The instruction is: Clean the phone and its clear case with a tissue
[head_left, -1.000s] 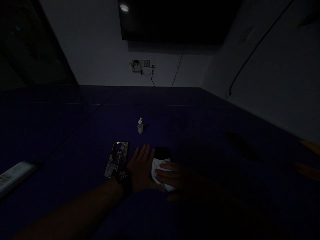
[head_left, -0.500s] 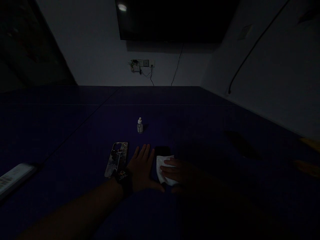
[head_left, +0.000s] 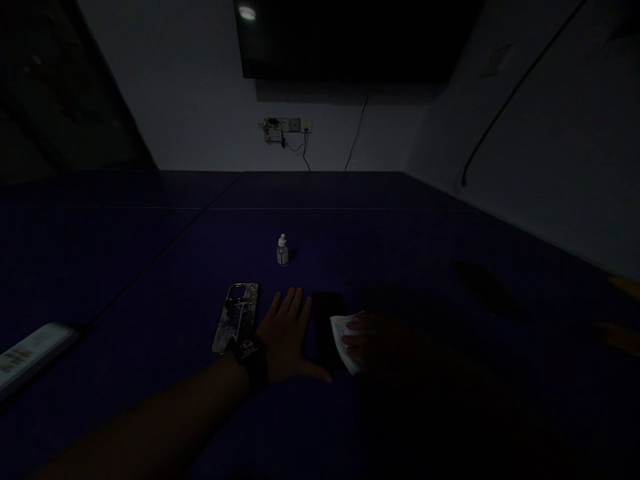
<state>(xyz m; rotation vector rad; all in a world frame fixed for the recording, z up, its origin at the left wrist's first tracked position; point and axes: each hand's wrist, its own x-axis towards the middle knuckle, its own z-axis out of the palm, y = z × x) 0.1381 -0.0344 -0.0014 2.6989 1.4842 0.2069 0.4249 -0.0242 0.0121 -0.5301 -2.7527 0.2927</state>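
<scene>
A dark phone (head_left: 327, 333) lies flat on the purple table, its right side partly covered. My left hand (head_left: 286, 340) rests flat along the phone's left edge, fingers spread and thumb by its lower corner; a smartwatch (head_left: 250, 355) is on that wrist. Under the fingers of my right hand (head_left: 373, 341) is a white cloth (head_left: 345, 337), held over the phone's right edge. Deep shadow hides most of the right hand and forearm. Left of my left hand lies a patterned phone case (head_left: 236, 317). A small dropper bottle (head_left: 283, 251) with a white top stands upright beyond the hands.
At the left edge sits a white power strip (head_left: 35, 353). Another dark flat object (head_left: 487, 290) lies on the table (head_left: 240, 233) to the right. A yellowish item (head_left: 625, 287) shows at the far right. Wall sockets (head_left: 290, 125) and a large screen (head_left: 350, 40) are ahead.
My right hand has slid the cloth to the right, uncovering more of the dark phone. The left hand stays flat in its place, and the view has shifted slightly.
</scene>
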